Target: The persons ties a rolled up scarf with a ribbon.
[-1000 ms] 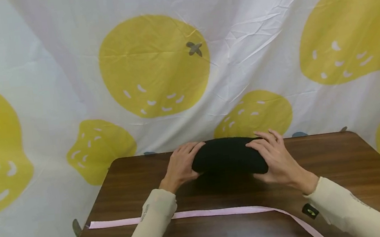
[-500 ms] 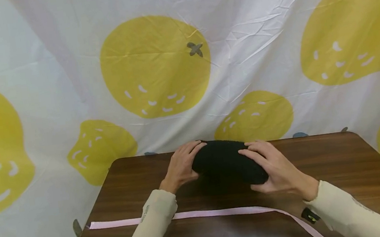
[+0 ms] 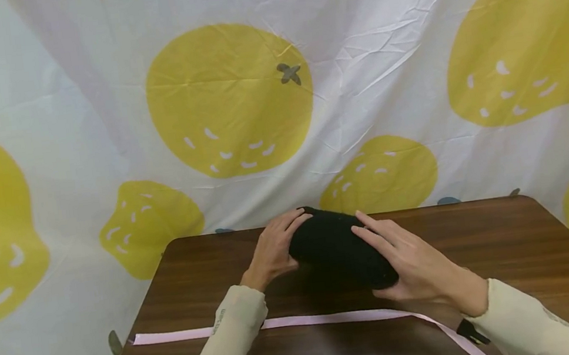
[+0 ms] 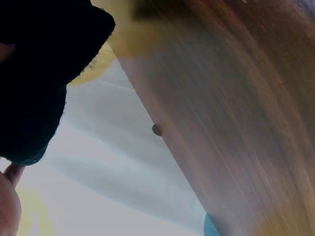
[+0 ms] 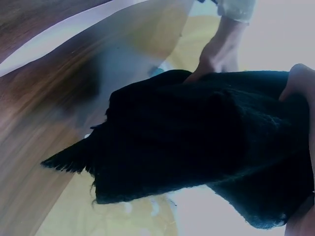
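A folded black scarf [image 3: 338, 251] is held between my two hands over the far half of the table. My left hand [image 3: 272, 247] grips its left end, fingers over the top edge and thumb underneath. My right hand [image 3: 414, 259] holds the right end the same way, nearer to me, so the scarf slants down to the right. In the right wrist view the fuzzy scarf [image 5: 172, 137] hangs in layers, with a fringe at one end. The left wrist view has its dark edge [image 4: 37, 98] at the left side.
A pale pink ribbon [image 3: 328, 318] runs across the wooden table [image 3: 518, 255] and curves toward me at the right. Beside the right sleeve is a small black item [image 3: 472, 332]. A lemon-patterned curtain [image 3: 245, 206] hangs right behind the table.
My right hand has moved toward me and slightly left, tilting the scarf's right end down and nearer. My left hand has stayed almost in place.
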Motion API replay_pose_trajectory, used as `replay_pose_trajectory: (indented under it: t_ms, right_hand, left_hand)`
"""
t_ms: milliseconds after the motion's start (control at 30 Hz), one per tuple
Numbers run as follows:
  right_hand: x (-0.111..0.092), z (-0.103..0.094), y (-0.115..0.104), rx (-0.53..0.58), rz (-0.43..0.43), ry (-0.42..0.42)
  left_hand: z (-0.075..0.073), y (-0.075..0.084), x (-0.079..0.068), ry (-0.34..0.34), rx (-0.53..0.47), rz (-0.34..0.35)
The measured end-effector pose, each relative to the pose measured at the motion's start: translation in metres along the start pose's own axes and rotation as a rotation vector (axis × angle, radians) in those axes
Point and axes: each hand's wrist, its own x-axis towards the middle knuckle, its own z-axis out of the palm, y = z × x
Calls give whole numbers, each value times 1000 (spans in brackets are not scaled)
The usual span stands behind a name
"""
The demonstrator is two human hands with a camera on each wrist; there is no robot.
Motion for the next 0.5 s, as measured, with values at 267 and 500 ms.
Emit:
replay_pose_trajectory:
  t_ms: [267, 500]
  right_hand:
    - [5, -5, -6, -65, -82, 100]
    - [2, -11, -20, -40, -25, 55]
  left_hand:
    - [1, 6, 5, 9, -63, 26]
    - [2, 13, 12, 2, -128, 38]
